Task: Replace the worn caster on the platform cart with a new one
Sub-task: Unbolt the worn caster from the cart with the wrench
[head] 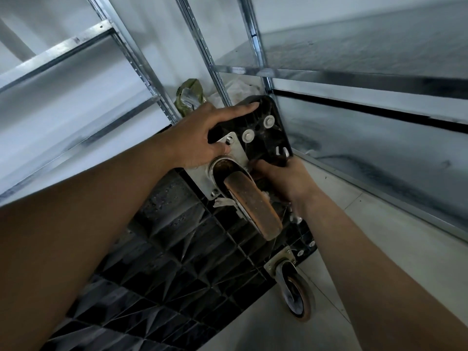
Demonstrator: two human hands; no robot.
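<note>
The black platform cart (177,262) stands on its side, ribbed underside facing me. At its upper corner a worn caster (253,206) with a brown, dirty wheel sits on a silver mounting plate (238,148). My left hand (207,133) lies on the cart's top corner, thumb pressed by a bolt on that plate. My right hand (283,178) grips the cart's right edge behind the caster, fingers curled around it. Bolts with white washers (248,135) show above the plate.
A second caster (296,292) rests on the light floor at the cart's lower corner. Metal shelving uprights (202,46) and shelves stand close behind and to the right. A green bundle (190,95) and white plastic lie behind the cart.
</note>
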